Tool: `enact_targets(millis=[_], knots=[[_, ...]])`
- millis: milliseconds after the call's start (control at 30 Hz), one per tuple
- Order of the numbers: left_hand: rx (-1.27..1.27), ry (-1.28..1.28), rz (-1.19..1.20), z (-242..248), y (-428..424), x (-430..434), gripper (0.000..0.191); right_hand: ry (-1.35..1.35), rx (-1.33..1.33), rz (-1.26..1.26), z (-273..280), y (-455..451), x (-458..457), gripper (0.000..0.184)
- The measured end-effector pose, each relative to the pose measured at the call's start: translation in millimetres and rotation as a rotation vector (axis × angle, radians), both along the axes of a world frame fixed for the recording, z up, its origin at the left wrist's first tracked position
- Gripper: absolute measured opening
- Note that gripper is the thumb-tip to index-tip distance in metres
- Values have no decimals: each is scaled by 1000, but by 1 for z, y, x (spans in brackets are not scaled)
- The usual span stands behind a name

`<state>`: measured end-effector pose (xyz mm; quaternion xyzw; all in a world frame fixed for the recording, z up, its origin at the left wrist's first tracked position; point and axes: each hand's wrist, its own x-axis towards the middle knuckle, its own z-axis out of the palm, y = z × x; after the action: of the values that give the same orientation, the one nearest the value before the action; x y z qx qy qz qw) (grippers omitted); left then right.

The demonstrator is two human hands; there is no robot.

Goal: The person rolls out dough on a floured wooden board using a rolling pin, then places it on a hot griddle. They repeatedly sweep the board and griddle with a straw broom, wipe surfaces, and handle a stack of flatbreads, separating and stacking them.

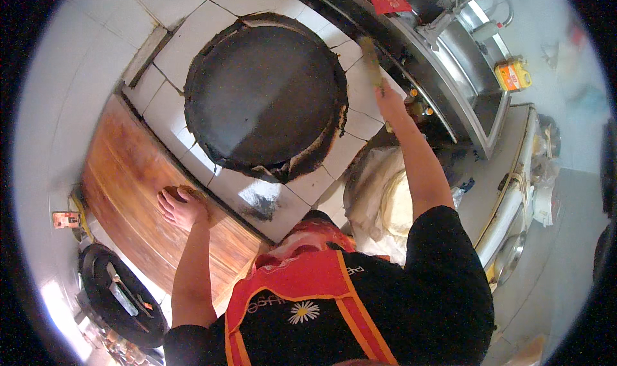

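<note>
My right hand (390, 104) is closed around the handle of a brush-like tool (371, 60), blurred, held out to the right of a large round black griddle (260, 91). The griddle is set in a white tiled counter (354, 105). My left hand (183, 209) rests on a wooden board (140, 192), at its edge near the tiles. Something brown and small shows at its fingers; whether the hand grips it I cannot tell. Below my right forearm lies a stack of pale round flatbreads (399, 204) in clear plastic.
A metal sink (462, 57) with a tap stands at the upper right, a yellow jug (513, 74) beside it. At the lower left, a round black pan (120, 293) holds utensils. Bottles with orange caps (428, 111) stand under the metal counter's edge.
</note>
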<state>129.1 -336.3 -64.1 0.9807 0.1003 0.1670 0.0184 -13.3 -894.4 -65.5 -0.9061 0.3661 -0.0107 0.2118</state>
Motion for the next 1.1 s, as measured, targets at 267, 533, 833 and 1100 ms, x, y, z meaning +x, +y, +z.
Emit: enact_targets(millis=[267,533,833,1100], knots=[[-40,-23,-3,-5,3,0,51,-14,-42,428,91,-2,-39,51],[-21,-1,-15,-5,9,3,54,259,96,188,37,35,-14,56],[-11,35,-21,-8,14,5,54,-122,61,71,51,-13,-50,47],[-12,43,-26,-13,20,6,54,61,198,338,43,80,-98,45]])
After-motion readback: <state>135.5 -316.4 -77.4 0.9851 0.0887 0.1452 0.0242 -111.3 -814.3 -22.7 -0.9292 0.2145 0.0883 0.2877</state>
